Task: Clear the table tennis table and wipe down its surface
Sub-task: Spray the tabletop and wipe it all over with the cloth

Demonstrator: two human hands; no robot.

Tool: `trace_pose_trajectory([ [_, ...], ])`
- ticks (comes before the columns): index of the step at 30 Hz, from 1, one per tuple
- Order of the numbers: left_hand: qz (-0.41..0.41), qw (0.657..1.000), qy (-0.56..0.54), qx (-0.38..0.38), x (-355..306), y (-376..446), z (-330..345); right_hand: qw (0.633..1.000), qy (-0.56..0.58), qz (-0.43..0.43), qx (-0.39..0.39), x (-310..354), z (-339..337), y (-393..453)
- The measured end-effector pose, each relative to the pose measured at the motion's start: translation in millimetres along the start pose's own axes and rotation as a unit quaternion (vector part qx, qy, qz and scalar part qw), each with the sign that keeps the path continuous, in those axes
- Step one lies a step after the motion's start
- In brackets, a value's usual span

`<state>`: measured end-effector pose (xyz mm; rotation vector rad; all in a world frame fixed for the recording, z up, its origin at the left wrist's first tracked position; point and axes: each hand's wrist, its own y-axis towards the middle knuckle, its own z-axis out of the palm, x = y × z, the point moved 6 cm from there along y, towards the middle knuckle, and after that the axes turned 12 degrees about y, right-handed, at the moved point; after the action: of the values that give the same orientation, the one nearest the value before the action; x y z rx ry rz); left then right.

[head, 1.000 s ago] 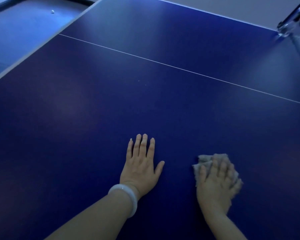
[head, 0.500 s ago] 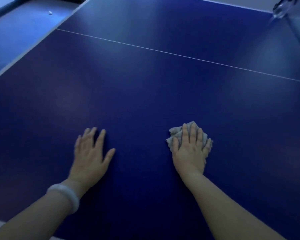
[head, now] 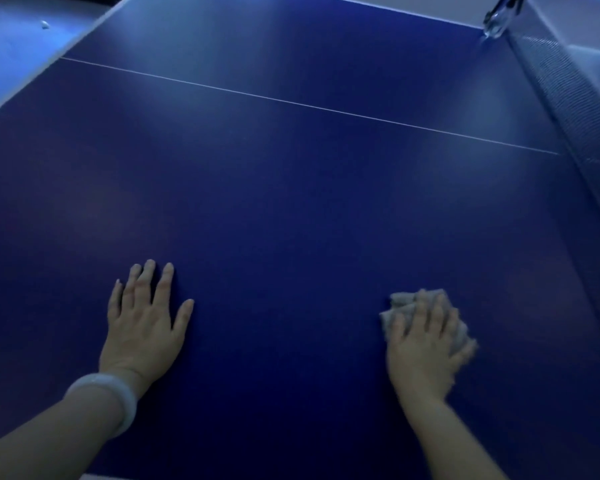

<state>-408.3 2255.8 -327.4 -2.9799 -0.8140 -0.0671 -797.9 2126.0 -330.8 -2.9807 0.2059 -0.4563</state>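
The dark blue table tennis table [head: 291, 202] fills the view, with a thin white line running across its far half. My right hand [head: 426, 344] lies palm down on a crumpled grey cloth [head: 404, 303], pressing it against the surface at the lower right. Its edges are blurred by motion. My left hand [head: 142, 323] rests flat on the table at the lower left, fingers spread, holding nothing. A pale bangle sits on that wrist.
The net [head: 568, 98] runs along the right side, held by a metal clamp [head: 497, 15] at the far right corner. Beyond the table's left edge lies blue floor with a small white ball [head: 44, 24].
My right hand has slid the cloth to the right across the table. The view has shifted right, bringing more of the net into sight. My left hand stays flat on the surface.
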Motion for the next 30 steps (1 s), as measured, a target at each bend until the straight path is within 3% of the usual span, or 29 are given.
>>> trace_pose_trajectory([
  [3, -0.003, 1.0, 0.004, -0.005, 0.1, 0.0, -1.2, 0.984, 0.004, -0.18, 0.006, 72.5, 22.4, -65.3],
  [5, -0.006, 1.0, 0.004, 0.0, -0.4, 0.0, -1.5, 0.938, -0.008, -0.34, 0.069, 110.2, 41.2, -98.8],
  [7, -0.008, 1.0, 0.003, 0.003, -1.2, -0.2, -1.4, 0.897, -0.032, -0.423, 0.124, 115.2, 42.7, -96.8],
  [9, -0.008, 1.0, 0.001, 0.002, -0.5, 0.4, -0.5, 0.909, -0.052, -0.394, 0.127, 90.4, 34.1, -63.7],
  [12, -0.006, 1.0, 0.009, 0.009, -0.2, 0.5, 1.2, 0.989, -0.016, -0.143, 0.043, 18.1, 2.0, -7.6],
  [15, -0.006, 1.0, 0.011, 0.017, -1.3, 0.2, 1.0, 1.0, 0.006, 0.018, 0.004, -3.4, -5.7, -11.7],
  [17, -0.005, 1.0, 0.011, 0.024, -2.3, 0.3, 0.2, 1.0, 0.0, 0.01, 0.007, 28.6, 10.2, -29.9],
  [22, -0.004, 0.999, 0.02, 0.037, -3.0, -1.0, 0.3, 0.971, 0.002, -0.231, 0.06, 155.4, 53.6, -76.5],
  [30, 0.028, 0.998, -0.054, 0.031, 2.4, 0.5, -8.2, 0.972, -0.012, -0.227, 0.062, 209.0, 64.6, -57.5],
])
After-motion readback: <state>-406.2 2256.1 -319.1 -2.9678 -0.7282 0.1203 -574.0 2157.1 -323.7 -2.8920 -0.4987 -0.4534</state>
